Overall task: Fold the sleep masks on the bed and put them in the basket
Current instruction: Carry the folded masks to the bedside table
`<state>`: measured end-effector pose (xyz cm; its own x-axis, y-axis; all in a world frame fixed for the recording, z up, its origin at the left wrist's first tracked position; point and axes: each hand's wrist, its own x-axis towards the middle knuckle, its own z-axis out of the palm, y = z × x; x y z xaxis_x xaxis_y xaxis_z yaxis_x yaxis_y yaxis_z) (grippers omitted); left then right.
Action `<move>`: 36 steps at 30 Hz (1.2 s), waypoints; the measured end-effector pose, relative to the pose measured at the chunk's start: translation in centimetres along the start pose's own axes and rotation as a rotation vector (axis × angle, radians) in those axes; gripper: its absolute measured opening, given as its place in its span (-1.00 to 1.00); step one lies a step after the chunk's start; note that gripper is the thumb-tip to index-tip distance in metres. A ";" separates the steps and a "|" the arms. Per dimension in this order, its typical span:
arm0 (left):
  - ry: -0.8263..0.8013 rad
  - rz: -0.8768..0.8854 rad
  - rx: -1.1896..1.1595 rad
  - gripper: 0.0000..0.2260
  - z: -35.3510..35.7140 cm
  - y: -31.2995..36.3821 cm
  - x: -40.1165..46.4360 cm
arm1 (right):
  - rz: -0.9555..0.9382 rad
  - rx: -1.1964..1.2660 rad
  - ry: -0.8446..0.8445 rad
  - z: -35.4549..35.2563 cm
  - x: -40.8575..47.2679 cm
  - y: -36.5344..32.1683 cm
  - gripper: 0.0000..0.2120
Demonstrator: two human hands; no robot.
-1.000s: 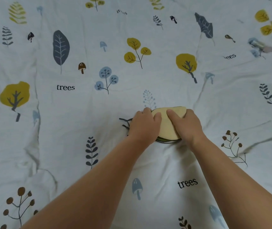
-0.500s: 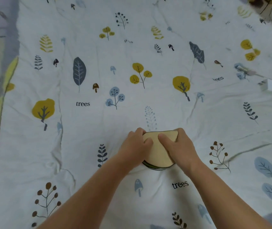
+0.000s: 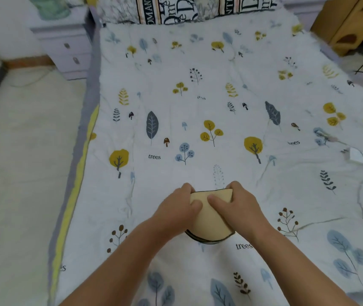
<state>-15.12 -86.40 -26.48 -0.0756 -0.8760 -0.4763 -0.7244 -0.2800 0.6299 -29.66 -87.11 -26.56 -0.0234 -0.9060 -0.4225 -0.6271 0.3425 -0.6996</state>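
Note:
A folded cream sleep mask [image 3: 211,221] with a dark trimmed edge sits on the tree-print bedspread [image 3: 198,129], near the front middle of the bed. My left hand [image 3: 176,208] grips its left side, fingers curled over the top corner. My right hand [image 3: 240,206] grips its right side, with fingers pressed across the top face. The mask's strap is hidden under the fold. No basket is in view.
Patterned pillows [image 3: 176,9] lie at the head of the bed. A pale nightstand [image 3: 65,49] stands at the far left, floor [image 3: 21,173] runs along the left. A small white object [image 3: 356,154] lies at the right edge. A wooden cabinet [image 3: 352,23] stands far right.
The view has tilted up and back, so the bed's head, pillows and floor show now. Both hands stay on the folded mask, gripping its sides more tightly.

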 end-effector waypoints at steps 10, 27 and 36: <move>0.163 0.002 -0.030 -0.72 -8.7 1.4 -11.1 | -0.228 -0.097 -0.027 -0.9 -8.4 -10.3 -0.72; 0.433 -0.094 -0.136 -0.69 -21.1 -8.6 -28.8 | -0.483 -0.161 -0.150 10.0 -22.1 -25.2 -0.65; 0.459 -0.106 -0.147 -0.74 -28.0 -21.5 -39.0 | -0.539 -0.212 -0.166 23.1 -31.1 -32.3 -0.70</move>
<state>22.62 -57.21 -4.23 0.3272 -0.9131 -0.2435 -0.6048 -0.4003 0.6885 9.36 -64.25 -4.13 0.4521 -0.8815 -0.1362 -0.6588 -0.2272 -0.7172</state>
